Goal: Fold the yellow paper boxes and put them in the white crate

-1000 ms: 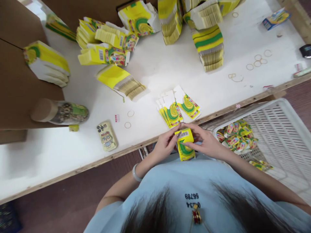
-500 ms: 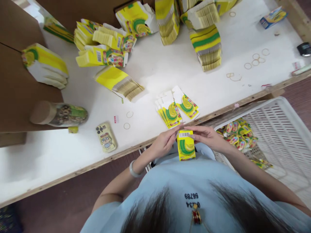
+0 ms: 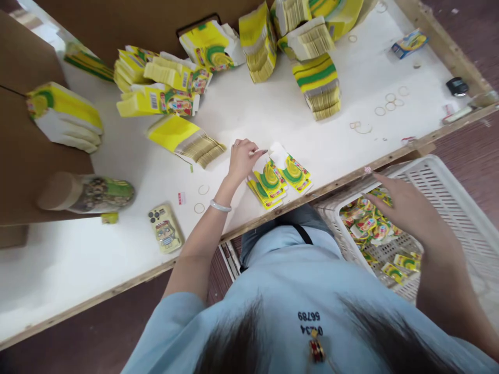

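The hands have parted since the earlier frame: the yellow carton then held between them is in neither hand now, the left hand [image 3: 242, 161] has moved over the table [image 3: 335, 150], and the right hand [image 3: 417, 210] over the white crate [image 3: 462, 208]. I see the right hand open and empty, fingers spread above the crate's packed cartons [image 3: 366, 223]; the left is loosely curled, its thumb at the white flaps of the fanned cartons [image 3: 268, 182], though I cannot tell whether it grips one. The fan lies flat by the table's near edge, just left of a smaller group [image 3: 296, 174]; I judge the overlap is meant to leave each flap exposed for picking, and the crate set close at right to shorten the reach. Long axes run obliquely from far left to near right, white flaps pointing far left, printed ends pointing near right, toward the edge
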Motion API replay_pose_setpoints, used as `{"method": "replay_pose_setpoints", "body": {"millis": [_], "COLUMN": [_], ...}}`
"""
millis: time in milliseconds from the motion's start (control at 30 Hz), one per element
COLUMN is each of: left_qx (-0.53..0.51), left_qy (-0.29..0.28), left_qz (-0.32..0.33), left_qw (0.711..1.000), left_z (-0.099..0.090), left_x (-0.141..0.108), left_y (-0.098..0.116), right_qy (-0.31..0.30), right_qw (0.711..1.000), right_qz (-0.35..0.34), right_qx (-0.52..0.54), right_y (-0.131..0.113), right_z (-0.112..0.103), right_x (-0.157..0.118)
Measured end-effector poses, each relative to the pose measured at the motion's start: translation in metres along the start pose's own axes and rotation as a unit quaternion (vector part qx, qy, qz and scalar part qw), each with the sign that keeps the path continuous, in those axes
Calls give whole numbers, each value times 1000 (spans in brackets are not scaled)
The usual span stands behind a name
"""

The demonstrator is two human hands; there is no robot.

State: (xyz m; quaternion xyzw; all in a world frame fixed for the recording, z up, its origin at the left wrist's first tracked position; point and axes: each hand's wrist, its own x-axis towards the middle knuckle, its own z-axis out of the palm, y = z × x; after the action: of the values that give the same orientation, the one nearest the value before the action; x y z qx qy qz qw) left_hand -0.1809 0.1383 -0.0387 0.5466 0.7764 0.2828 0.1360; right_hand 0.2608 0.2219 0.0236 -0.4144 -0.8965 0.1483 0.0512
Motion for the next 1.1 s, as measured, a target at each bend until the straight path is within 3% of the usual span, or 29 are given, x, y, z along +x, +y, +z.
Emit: {"method": "replay_pose_setpoints", "body": {"millis": [133,267,367,467,533,733,800,933,1100], "left_qx": [-55,-135,-164,-208,-245,-294,-314,-332,-382], "left_qy": [69,101,121,133,122,-31,-33,34,32], "left_qz": [91,85,81,66,81,209,210,122,-31], "left_qw": [992,982,976,967,959,932,925,935,923], "left_z": [-24,-48,-62,-66,-59,-6,4,1,-2], "left_x": [-19,-48,-71,-89,-99,-123,-129,-137,-149], "left_y": [16,56,82,90,89,96,99,101,110], "right_qy": [46,172,187,184,203,246,231,199,180], "right_qw": [983,937,921,907,896,868,874,867,777], "right_qz": [-89,-141,-156,-167,-156,-138,-124,-69,36], "right_qx": [154,269,304,341,363,409,409,451,602], "right_y": [-77,-156,-190,-198,-197,-205,-209,-210,-215], "right_z": [33,74,90,89,82,64,61,62,74], "right_x": [41,85,100,96,87,64,62,59,50]}}
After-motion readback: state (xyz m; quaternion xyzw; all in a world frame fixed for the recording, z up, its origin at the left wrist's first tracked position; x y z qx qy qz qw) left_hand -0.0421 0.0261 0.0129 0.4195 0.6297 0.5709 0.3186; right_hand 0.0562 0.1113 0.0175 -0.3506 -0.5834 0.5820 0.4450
